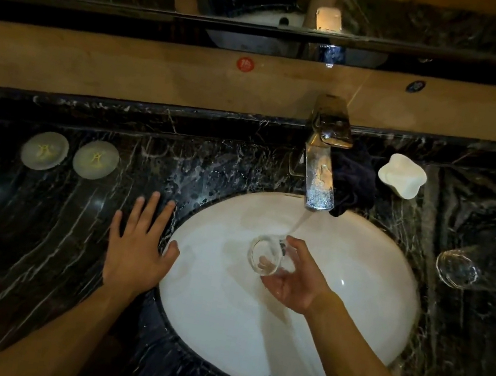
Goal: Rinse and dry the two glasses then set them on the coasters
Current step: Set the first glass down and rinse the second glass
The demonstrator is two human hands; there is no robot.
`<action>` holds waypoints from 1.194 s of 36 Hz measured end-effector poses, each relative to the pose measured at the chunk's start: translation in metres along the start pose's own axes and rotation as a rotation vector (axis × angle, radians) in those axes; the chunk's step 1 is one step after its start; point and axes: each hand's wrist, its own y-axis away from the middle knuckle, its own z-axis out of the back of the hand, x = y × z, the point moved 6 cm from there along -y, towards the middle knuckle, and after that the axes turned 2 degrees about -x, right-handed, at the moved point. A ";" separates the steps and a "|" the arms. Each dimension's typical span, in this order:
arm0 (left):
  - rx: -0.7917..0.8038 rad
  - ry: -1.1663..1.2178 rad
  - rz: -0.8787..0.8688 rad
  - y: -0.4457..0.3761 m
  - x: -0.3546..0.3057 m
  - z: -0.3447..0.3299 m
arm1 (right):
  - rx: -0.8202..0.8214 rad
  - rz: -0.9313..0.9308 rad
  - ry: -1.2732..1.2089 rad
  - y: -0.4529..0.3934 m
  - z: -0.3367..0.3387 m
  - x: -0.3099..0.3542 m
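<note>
My right hand (296, 279) grips a clear glass (264, 255) over the white sink (217, 315), tilted with its mouth toward the left. Water runs from the chrome tap (320, 180) down onto the glass. My left hand (139, 241) rests flat with spread fingers on the dark marble counter at the sink's left rim, holding nothing. A second clear glass (471, 268) lies on its side on the counter right of the sink. Two round pale coasters (44, 150) (96, 159) sit side by side on the counter at far left.
A dark cloth (354, 180) lies bunched behind the tap. A white soap dish (403, 175) stands to its right. A beige ledge and a mirror run along the back. The counter is black marble (33, 233) with white veins.
</note>
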 end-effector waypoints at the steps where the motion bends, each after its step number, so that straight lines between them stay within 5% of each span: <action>1: 0.002 -0.002 0.000 0.000 0.000 0.000 | -0.063 0.111 0.114 0.000 0.003 0.007; 5: -0.004 0.003 0.000 0.000 -0.002 0.002 | -0.513 0.730 1.137 0.022 0.003 0.041; 7: -0.023 0.013 0.001 0.001 -0.003 0.004 | -0.578 0.816 1.334 0.030 0.001 0.042; 16: -0.059 0.051 0.105 -0.042 -0.050 0.060 | -0.586 0.831 1.142 0.057 0.028 0.053; 23: -0.320 0.523 -0.564 -0.085 -0.201 0.186 | -0.540 0.861 1.090 0.075 0.036 0.062; 29: -0.293 0.084 -0.659 -0.103 -0.248 0.200 | -0.552 0.864 1.103 0.085 0.043 0.065; 43: -0.501 -0.048 -0.596 -0.086 -0.251 0.170 | -0.598 0.909 1.049 0.108 0.060 0.069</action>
